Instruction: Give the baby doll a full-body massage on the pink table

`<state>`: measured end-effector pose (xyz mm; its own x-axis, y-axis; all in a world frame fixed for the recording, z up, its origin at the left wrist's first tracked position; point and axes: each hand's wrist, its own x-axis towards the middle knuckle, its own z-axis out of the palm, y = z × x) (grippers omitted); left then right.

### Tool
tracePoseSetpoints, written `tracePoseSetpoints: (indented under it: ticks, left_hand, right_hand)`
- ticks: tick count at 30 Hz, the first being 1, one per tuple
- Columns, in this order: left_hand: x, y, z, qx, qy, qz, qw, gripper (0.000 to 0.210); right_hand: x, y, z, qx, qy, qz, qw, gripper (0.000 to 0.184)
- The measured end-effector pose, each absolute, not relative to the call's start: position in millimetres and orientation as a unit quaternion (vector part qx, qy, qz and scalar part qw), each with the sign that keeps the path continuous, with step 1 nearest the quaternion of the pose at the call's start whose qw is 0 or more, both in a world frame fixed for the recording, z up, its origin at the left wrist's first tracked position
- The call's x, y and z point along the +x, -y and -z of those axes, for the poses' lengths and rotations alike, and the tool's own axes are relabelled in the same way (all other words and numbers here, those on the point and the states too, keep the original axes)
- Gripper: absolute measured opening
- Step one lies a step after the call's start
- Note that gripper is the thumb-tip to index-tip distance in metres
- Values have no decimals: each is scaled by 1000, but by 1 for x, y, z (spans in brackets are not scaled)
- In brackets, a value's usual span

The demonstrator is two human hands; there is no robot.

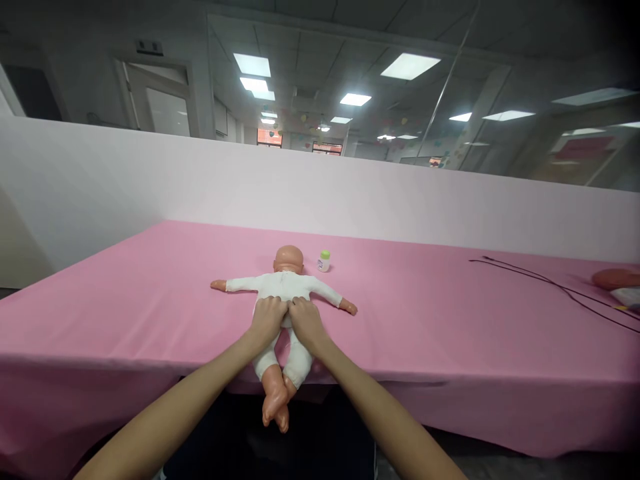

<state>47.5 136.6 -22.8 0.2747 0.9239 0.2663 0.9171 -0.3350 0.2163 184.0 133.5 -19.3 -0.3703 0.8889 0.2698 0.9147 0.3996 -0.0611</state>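
Note:
A baby doll (284, 283) in a white cloth suit lies face down with its arms spread wide and the back of its head toward me. Its bare feet (275, 399) hang over the front edge of the pink-covered table. On the doll's lower back, my left hand (269, 315) is closed, with curled fingers gripping at the suit. Right beside it, almost touching, my right hand (305, 319) is closed on the back in the same way. My fingertips are mostly hidden under the knuckles. A small white bottle with a green cap (325, 261) stands right of the doll's head.
The pink cloth (410, 320) covers the table and drapes over its front edge. Thin black cords (545, 277) lie at the right, near a partly visible doll (613, 279). A white low wall (320, 193) with glass above it runs along the back.

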Motion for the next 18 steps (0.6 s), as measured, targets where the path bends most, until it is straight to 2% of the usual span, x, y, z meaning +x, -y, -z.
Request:
tracePoseSetpoints:
  ticks: [4, 9, 12, 18]
  left_hand:
    - [31, -154, 8, 796, -578, -181, -5, 27]
    - [28, -191, 0, 764, -606, -221, -36, 22]
    - [36, -208, 12, 751, -624, -215, -33, 18]
    - [38, -221, 20, 740, -644, -195, -12, 25]
  right_hand:
    - [204, -148, 7, -539, 828, 18, 152, 28]
    - [203, -185, 2, -563, 801, 58, 198, 26]
    - [193, -202, 13, -589, 784, 57, 188, 24]
    - [189, -213, 25, -615, 768, 34, 175, 25]
